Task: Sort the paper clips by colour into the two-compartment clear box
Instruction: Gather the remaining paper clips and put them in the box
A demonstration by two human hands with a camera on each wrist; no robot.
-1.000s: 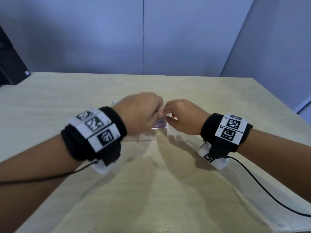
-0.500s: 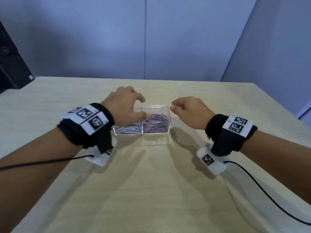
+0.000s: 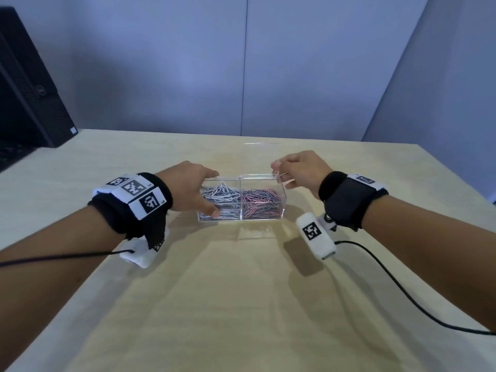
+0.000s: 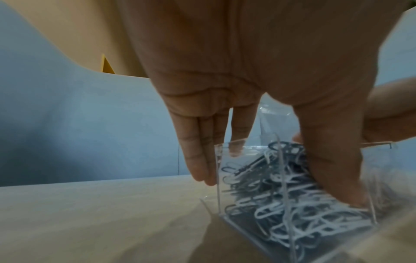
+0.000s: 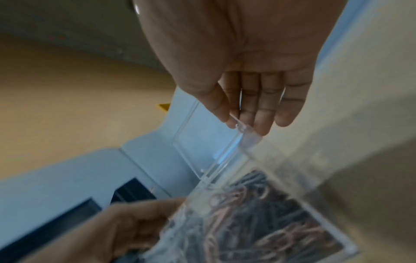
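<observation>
A clear two-compartment box (image 3: 264,216) stands on the table's middle. Its left compartment holds white and grey paper clips (image 3: 221,194); its right one holds pink and dark clips (image 3: 259,201). My left hand (image 3: 188,189) grips the box's left end, thumb on the near wall, fingers down the far wall. The left wrist view shows this grip on the box (image 4: 281,204). My right hand (image 3: 298,170) is at the right back corner. In the right wrist view its thumb and fingers (image 5: 258,113) pinch the edge of the raised clear lid (image 5: 202,138).
A black computer tower (image 3: 24,89) stands at the back left beside the light wooden table (image 3: 241,304). Black cables (image 3: 402,291) trail from both wrists across the table. Blue-grey walls close off the far edge.
The hands, bunched together over the box a second ago, have drawn apart. The left now holds the box's left end; the right has gone to the right back corner.
</observation>
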